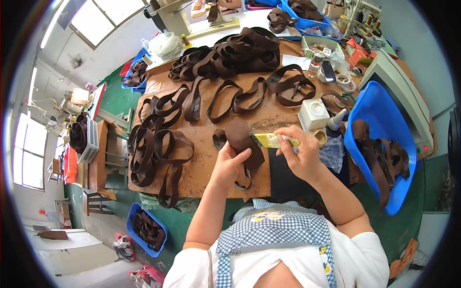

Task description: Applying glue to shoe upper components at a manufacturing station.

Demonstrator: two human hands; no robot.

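My left hand (228, 166) is closed on a dark brown strap (239, 136), with the thumb lying over its wide, rounded end. A flat brush (270, 140) with a yellowish handle is gripped in my right hand (304, 153). Its dark bristles meet the right edge of the strap's end, or come very close to it. Part of the same strap curls down below my left hand. Just beyond my right hand stands a white squarish container (314, 114), and beside it is a white bottle with a pointed nozzle (337, 119).
Looped brown straps (161, 137) lie left on the brown-covered table (206, 139), with a large heap (230, 53) at the back. To the right, a blue basket (357, 103) holds more strips. Tape rolls (344, 79), a phone (328, 71) and a sewing machine (175, 19) sit farther off.
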